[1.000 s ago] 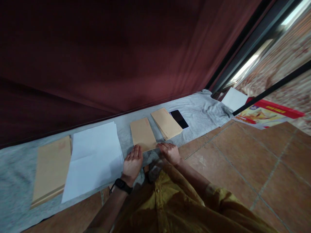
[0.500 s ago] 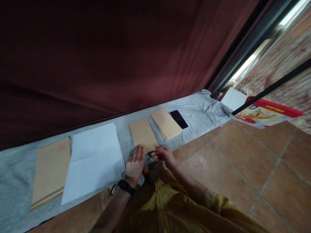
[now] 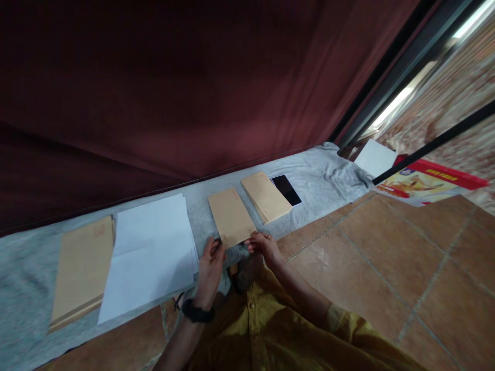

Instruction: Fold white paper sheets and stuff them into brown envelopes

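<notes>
A single brown envelope (image 3: 231,215) lies on the grey cloth (image 3: 31,257) in front of me. My left hand (image 3: 211,265), with a black watch on the wrist, pinches the envelope's near left corner. My right hand (image 3: 263,245) grips its near right corner. The near edge of the envelope looks slightly lifted off the cloth. Both hands are closed on it.
A stack of white paper (image 3: 150,247) and a pile of brown envelopes (image 3: 83,268) lie to the left. Another envelope pile (image 3: 265,196) and a black phone (image 3: 286,189) lie to the right. A dark red curtain hangs behind. Tiled floor, a white sheet (image 3: 374,157) and a colourful box (image 3: 425,183) are at the right.
My left hand turned from lying flat on the cloth to pinching the envelope's near left corner. My right hand moved left onto the near right corner.
</notes>
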`<state>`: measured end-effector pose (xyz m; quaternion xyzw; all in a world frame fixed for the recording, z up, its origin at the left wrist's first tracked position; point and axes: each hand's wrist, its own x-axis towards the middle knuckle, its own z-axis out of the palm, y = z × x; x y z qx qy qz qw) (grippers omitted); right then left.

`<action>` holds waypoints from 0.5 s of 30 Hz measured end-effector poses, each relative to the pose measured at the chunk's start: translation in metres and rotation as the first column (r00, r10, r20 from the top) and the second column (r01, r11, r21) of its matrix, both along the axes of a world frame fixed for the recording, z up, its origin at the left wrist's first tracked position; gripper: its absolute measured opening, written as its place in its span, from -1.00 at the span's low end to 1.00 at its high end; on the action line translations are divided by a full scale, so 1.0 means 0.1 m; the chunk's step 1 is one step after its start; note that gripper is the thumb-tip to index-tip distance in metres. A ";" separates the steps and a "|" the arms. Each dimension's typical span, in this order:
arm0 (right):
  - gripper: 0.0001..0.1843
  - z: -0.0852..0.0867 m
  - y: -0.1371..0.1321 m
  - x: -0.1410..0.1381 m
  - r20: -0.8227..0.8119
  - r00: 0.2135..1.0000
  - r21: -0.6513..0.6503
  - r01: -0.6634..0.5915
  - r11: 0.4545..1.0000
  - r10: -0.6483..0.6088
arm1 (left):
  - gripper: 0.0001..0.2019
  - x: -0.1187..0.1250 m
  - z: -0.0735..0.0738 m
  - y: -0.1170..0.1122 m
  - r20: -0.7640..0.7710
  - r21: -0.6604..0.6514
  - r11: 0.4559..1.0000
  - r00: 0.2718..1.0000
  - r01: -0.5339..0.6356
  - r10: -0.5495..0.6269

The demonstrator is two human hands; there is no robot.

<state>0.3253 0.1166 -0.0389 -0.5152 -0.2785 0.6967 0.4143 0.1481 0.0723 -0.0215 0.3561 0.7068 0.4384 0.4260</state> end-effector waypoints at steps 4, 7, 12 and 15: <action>-0.54 0.01 0.00 0.00 -0.044 0.999 -0.026 0.030 0.999 -0.031 | -0.59 0.03 0.10 0.08 0.468 -0.100 0.994 0.880 -0.038 0.081; -0.52 0.02 0.00 0.00 -0.054 0.996 -0.039 0.072 0.997 -0.074 | -0.62 0.07 0.10 0.13 0.555 -0.124 0.992 0.830 0.012 0.060; -0.47 0.02 0.03 -0.03 -0.054 0.991 -0.049 0.116 0.992 -0.119 | -0.54 0.14 0.02 0.19 0.577 -0.115 0.993 0.816 0.031 0.041; -0.45 0.02 0.03 -0.05 -0.057 0.990 -0.038 0.125 0.991 -0.127 | -0.51 0.19 0.03 0.20 0.581 -0.113 0.993 0.813 0.040 0.034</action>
